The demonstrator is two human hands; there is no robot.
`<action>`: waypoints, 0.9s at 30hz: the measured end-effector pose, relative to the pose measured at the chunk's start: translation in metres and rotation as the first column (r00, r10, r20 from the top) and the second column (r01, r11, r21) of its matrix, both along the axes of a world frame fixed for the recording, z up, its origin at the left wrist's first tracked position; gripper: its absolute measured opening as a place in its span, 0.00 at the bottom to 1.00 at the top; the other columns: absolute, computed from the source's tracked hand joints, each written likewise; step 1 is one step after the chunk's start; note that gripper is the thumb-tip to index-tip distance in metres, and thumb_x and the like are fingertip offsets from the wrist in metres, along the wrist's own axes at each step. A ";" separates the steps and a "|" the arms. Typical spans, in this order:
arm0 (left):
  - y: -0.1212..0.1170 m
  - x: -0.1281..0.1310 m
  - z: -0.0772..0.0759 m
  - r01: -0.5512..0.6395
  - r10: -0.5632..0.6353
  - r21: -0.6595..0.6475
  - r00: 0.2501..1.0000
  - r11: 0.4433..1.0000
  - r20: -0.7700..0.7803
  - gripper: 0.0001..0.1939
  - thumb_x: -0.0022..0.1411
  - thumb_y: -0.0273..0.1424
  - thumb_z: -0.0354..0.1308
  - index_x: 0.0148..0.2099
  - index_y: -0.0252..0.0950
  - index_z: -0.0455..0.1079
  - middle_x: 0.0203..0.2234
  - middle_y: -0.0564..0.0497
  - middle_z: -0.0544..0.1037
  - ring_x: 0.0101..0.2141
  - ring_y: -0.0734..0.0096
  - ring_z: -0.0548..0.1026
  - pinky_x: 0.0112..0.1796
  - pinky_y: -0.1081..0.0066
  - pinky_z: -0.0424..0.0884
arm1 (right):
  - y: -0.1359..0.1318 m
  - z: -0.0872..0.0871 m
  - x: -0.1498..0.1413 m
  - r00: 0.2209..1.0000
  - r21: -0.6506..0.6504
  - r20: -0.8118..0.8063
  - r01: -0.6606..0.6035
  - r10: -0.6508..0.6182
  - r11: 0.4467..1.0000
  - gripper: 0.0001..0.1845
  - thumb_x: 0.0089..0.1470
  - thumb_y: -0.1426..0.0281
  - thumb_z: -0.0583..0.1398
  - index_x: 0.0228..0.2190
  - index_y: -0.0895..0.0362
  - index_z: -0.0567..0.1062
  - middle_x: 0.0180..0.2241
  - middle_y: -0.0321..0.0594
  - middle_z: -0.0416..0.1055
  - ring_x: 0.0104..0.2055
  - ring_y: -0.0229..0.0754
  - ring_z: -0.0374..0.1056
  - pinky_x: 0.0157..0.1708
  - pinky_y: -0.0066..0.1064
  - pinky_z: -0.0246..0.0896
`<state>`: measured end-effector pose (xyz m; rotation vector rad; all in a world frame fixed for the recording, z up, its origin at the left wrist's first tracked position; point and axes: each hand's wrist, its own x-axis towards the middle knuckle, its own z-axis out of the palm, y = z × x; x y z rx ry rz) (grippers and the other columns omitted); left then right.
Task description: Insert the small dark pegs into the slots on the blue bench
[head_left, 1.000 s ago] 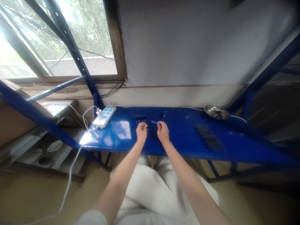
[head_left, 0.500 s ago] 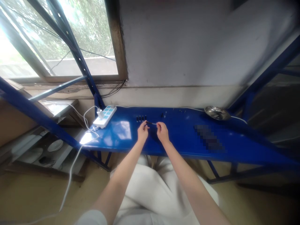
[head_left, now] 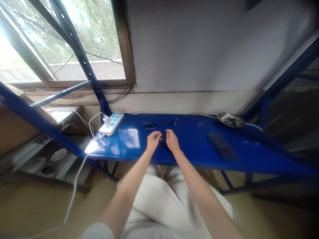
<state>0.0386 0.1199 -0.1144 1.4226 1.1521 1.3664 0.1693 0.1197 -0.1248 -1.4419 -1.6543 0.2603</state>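
Observation:
My left hand [head_left: 154,140] is above the front middle of the blue table, its thumb and fingers pinched together. A small dark piece [head_left: 163,133] shows between the two hands, too small to tell its kind. My right hand [head_left: 172,139] faces it from the right with bent fingertips close to the dark piece; what they hold is hidden. Just beyond my left hand, several short black cylinders with pale ends [head_left: 150,125] stand in a row. Farther back lie a black piece [head_left: 172,122] and a small clear piece [head_left: 175,121].
A white power strip [head_left: 112,123] with a plugged-in charger sits on the table's left end, its cord hanging over the edge. A shiny metal bowl [head_left: 231,120] is at the back right. Tiny bits [head_left: 193,118] lie near the wall. A blurred-out dark object [head_left: 222,146] rests on the right.
The thin dark-and-clear rod that spanned my hands no longer shows at full length; only a short dark part is visible. My left hand has moved slightly right, closer to my right hand.

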 end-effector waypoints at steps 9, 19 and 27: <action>0.000 0.000 0.000 -0.047 0.047 0.016 0.999 0.999 -0.017 0.10 0.55 0.33 0.56 0.39 0.33 0.70 0.32 0.47 0.76 0.23 0.76 0.74 0.30 0.73 0.70 | -0.002 0.004 -0.001 0.992 -0.087 0.123 -0.018 0.028 0.996 0.22 0.60 0.68 0.40 0.45 0.63 0.66 0.42 0.52 0.70 0.43 0.46 0.67 0.42 0.36 0.62; -0.001 -0.001 0.003 -0.113 0.114 0.038 0.993 0.993 -0.031 0.09 0.58 0.29 0.51 0.41 0.34 0.68 0.30 0.50 0.74 0.21 0.79 0.71 0.29 0.74 0.69 | -0.004 0.007 -0.007 0.971 -0.120 0.224 -0.055 0.081 0.991 0.18 0.60 0.68 0.43 0.45 0.61 0.67 0.42 0.49 0.71 0.42 0.43 0.68 0.40 0.33 0.62; -0.002 -0.001 -0.001 -0.098 0.099 0.097 0.995 0.990 -0.004 0.14 0.60 0.32 0.51 0.46 0.37 0.71 0.40 0.46 0.76 0.28 0.74 0.75 0.35 0.70 0.72 | -0.001 0.005 -0.006 0.950 -0.128 0.300 -0.048 0.085 0.991 0.14 0.59 0.71 0.46 0.42 0.60 0.68 0.36 0.47 0.72 0.37 0.44 0.67 0.35 0.32 0.61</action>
